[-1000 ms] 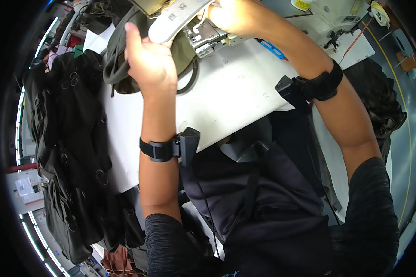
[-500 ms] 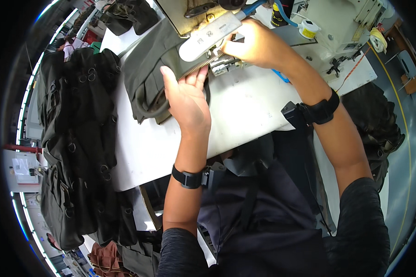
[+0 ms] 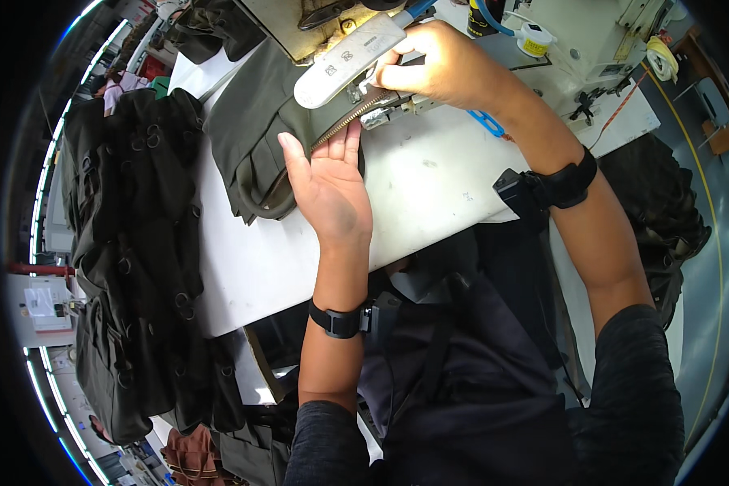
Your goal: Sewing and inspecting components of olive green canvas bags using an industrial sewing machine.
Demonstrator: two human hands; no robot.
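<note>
A dark olive fabric bag lies on the white table, its brass-toothed zipper running up to the metal parts of a sewing machine. My left hand is palm up with its fingers stretched out, their tips tucked beneath the zipper edge and the thumb apart beside the fabric. At the zipper's far end my right hand has its thumb and forefinger curled together close to the machine's foot. What they pinch is hidden. A white oblong piece covers part of the stitching spot.
Dark bags with metal rings hang or pile on the left. More dark fabric is heaped at the right. A white bottle and a blue tool are beyond my right forearm. The white table ends before my lap.
The bag and zipper have shifted slightly to the left. My left hand has turned its palm further up, and my right hand has moved slightly left along the machine.
</note>
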